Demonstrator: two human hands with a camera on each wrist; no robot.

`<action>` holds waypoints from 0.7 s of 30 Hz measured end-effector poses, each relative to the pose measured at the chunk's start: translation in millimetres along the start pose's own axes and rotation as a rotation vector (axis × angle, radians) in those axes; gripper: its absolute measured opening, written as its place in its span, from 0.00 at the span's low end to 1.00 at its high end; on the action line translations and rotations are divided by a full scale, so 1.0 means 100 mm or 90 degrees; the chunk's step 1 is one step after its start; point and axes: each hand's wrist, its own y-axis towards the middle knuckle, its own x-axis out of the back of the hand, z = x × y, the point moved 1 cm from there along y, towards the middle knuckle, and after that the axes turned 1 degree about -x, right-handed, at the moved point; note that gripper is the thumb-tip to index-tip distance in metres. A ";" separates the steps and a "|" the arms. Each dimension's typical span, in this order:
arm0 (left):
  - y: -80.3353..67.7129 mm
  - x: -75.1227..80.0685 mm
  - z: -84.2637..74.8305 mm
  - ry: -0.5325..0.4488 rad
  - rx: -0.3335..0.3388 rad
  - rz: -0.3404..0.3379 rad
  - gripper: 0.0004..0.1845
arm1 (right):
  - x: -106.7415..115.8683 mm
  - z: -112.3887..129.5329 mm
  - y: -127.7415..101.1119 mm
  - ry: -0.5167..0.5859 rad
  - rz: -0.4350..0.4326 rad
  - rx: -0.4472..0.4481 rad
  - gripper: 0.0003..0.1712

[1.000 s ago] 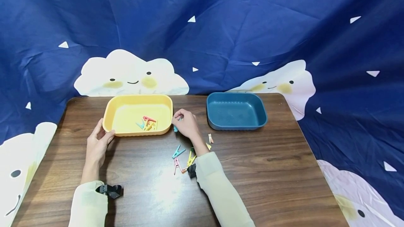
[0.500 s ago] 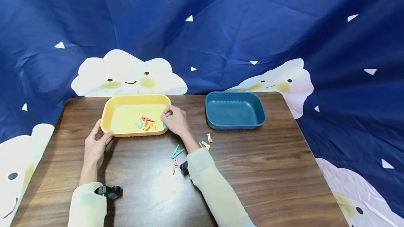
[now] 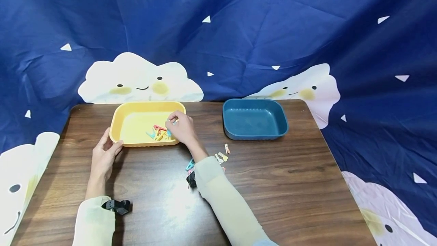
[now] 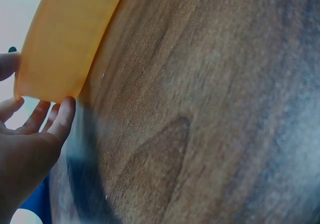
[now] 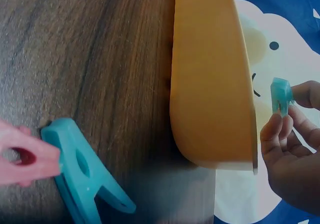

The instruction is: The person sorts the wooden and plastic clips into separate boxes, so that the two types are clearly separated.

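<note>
Pinching a small teal clothespin [image 5: 281, 96] between thumb and fingertips, the right hand [image 3: 180, 127] hangs over the right end of the yellow tray [image 3: 129, 109], above the tray's floor and just right of the pegs already lying there. The clothespin sticks up out of the fingers [image 5: 274, 129], with its squared end uppermost in the right wrist view; in the head view only a sliver of teal shows at the fingertips.

The clothespin is plain teal plastic, short and flat-sided, with a ridged end. How far its jaws are spread cannot be told.

The left hand [image 3: 104, 155] rests against the near left corner of the yellow tray, fingers straight and relaxed along the outer wall, thumb up at the rim; it grips nothing.

The yellow tray is shallow and rectangular with rounded corners. Inside lies a small heap of pegs [image 3: 157, 133], red, yellow and light blue, touching one another near the right end. The blue tray [image 3: 285, 122], of the same shape, stands to the right, well apart from the yellow one, and shows only its bare floor.

On the wooden table [image 3: 290, 185], near the right forearm, lie loose clothespins: a teal one [image 5: 85, 176] and a pink one [image 5: 22, 156] touching it, close to the yellow tray's near wall, and several pale ones [image 3: 222, 155] further right.
</note>
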 end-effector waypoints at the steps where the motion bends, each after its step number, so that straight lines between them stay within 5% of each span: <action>1: 0.00 0.00 0.00 0.000 0.001 -0.001 0.44 | -0.01 0.00 0.00 0.000 0.004 0.000 0.02; 21: -0.01 0.00 0.00 -0.010 0.000 0.002 0.43 | -0.26 0.09 0.08 -0.065 0.033 -0.031 0.03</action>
